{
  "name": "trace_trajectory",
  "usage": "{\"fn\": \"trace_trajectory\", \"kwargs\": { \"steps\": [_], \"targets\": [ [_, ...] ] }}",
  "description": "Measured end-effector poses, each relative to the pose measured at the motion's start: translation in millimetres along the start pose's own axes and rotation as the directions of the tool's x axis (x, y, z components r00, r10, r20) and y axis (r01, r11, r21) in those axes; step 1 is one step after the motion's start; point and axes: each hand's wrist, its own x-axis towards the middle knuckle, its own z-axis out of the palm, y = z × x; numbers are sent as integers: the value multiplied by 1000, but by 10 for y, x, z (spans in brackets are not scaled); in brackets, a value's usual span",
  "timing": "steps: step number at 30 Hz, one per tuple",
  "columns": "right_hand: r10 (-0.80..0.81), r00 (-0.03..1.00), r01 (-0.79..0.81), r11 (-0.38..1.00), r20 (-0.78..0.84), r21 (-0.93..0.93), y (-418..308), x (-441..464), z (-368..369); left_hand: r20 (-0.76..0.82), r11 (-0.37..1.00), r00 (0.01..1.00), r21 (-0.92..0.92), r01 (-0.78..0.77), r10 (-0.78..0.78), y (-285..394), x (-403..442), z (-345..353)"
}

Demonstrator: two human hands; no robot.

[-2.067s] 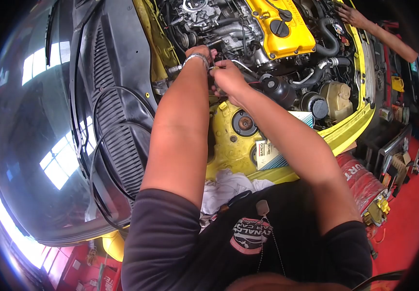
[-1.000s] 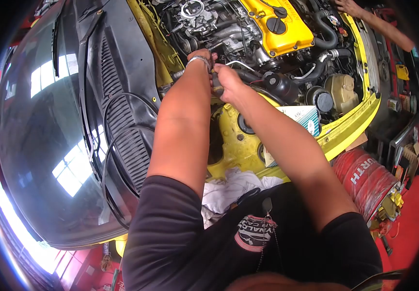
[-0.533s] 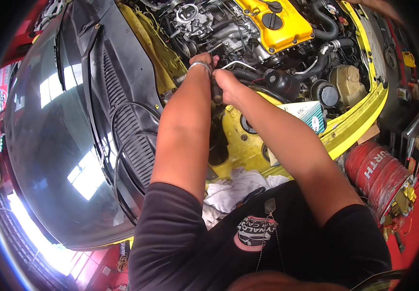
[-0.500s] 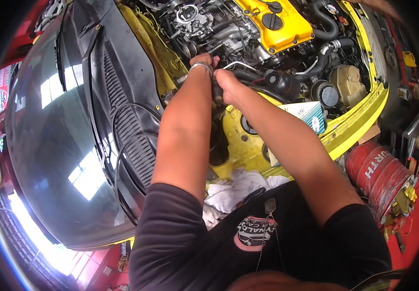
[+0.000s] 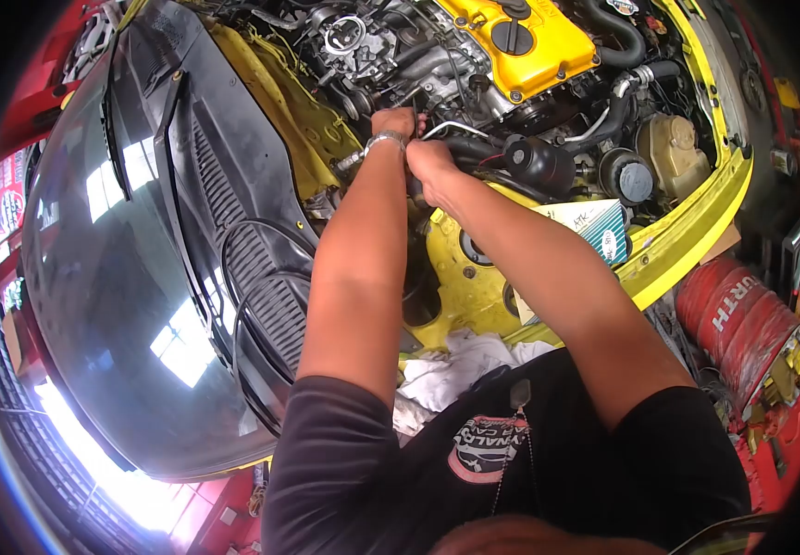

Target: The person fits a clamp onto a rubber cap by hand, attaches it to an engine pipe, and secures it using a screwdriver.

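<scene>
Both my hands reach down into the engine bay, beside the lower side of the engine [image 5: 418, 69]. My left hand [image 5: 398, 122], with a metal band [image 5: 386, 139] on its wrist, is curled closed among the parts below the carburettor opening [image 5: 344, 34]. A thin dark rod [image 5: 407, 96] shows just above its knuckles; I cannot tell whether the hand grips it. Close against that wrist, my right hand [image 5: 430, 160] is closed too, its fingertips turned away and hidden. A bent silver pipe [image 5: 460, 127] runs just beyond my right hand.
A yellow valve cover [image 5: 543, 51] tops the engine. On the right are a black canister [image 5: 539, 162], a cloudy reservoir [image 5: 673, 153] and a teal-striped box [image 5: 603, 231]. White cloth [image 5: 455, 370] lies by my body. The windshield [image 5: 131, 277] is left; a red drum [image 5: 742, 324] stands right.
My view has shifted slightly, so the car sits a little differently in frame. Both hands stay at the same spot by the engine, still closed, with only small movement.
</scene>
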Motion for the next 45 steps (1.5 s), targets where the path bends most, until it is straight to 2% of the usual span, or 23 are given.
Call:
{"fn": "trace_trajectory", "kwargs": {
  "steps": [2,3,5,6,14,16,17,20,21,23,24,26,30,32,33,35,36,38,39,41,42,44,45],
  "targets": [
    [42,999,-42,999,20,20,-4,3,2,-93,987,996,163,6,9,44,-113,-9],
    [85,995,-87,995,42,50,39,48,-2,-92,986,996,164,8,7,29,-85,-43],
    [37,996,-41,998,80,52,120,134,18,-3,815,987,564,-131,160,0,-37,-145],
    [33,997,-36,999,69,35,132,118,30,-56,751,984,654,-92,169,20,-54,-146],
    [62,993,-66,997,99,38,130,147,36,-141,775,979,632,-26,147,-13,-61,-145],
    [88,977,-114,986,196,123,64,39,11,-268,783,938,621,-5,219,-52,-41,-113],
    [87,976,-113,986,198,123,38,-19,-3,-269,783,937,622,-6,221,-59,-25,-125],
    [105,973,-131,984,205,122,3,-50,-1,6,486,946,857,-172,325,-209,297,-210],
    [98,978,-118,988,186,100,37,10,5,6,486,945,857,-173,326,-185,286,-226],
    [95,982,-108,991,163,77,120,131,28,211,248,918,921,-302,335,-170,256,-240],
    [59,992,-68,995,115,73,148,171,65,214,248,919,920,-303,332,-158,230,-233],
    [20,998,-25,997,62,71,192,252,79,125,482,973,852,-205,193,-105,188,-197],
    [27,999,-27,999,18,27,100,74,66,123,460,945,849,-259,304,-25,3,-182],
    [13,1000,-13,1000,10,21,75,41,59,400,-15,841,905,-424,363,-57,90,-221],
    [16,1000,-16,1000,12,17,90,60,55,401,-15,841,905,-425,363,-67,70,-220],
    [18,1000,-18,1000,14,16,122,98,65,315,207,851,880,-428,421,-96,25,-225],
    [9,1000,-9,1000,3,25,135,118,75,315,206,850,880,-428,421,-105,64,-233],
    [0,1000,1,1000,-6,32,155,168,70,424,-16,809,889,-458,408,-127,145,-261],
    [42,998,-42,999,37,1,121,124,37,422,-15,810,890,-456,407,-144,171,-272],
    [89,993,-86,996,80,-35,26,10,-4,349,138,838,888,-439,418,-176,197,-279],
    [96,990,-94,995,99,-25,-23,-67,-15,346,141,841,889,-435,415,-169,146,-266],
    [107,987,-106,994,116,-18,54,12,16,53,684,949,680,-263,312,-75,-37,-187],
    [31,999,-31,999,37,-15,200,231,83,54,687,950,678,-262,308,-33,-96,-158]
  ]
}}
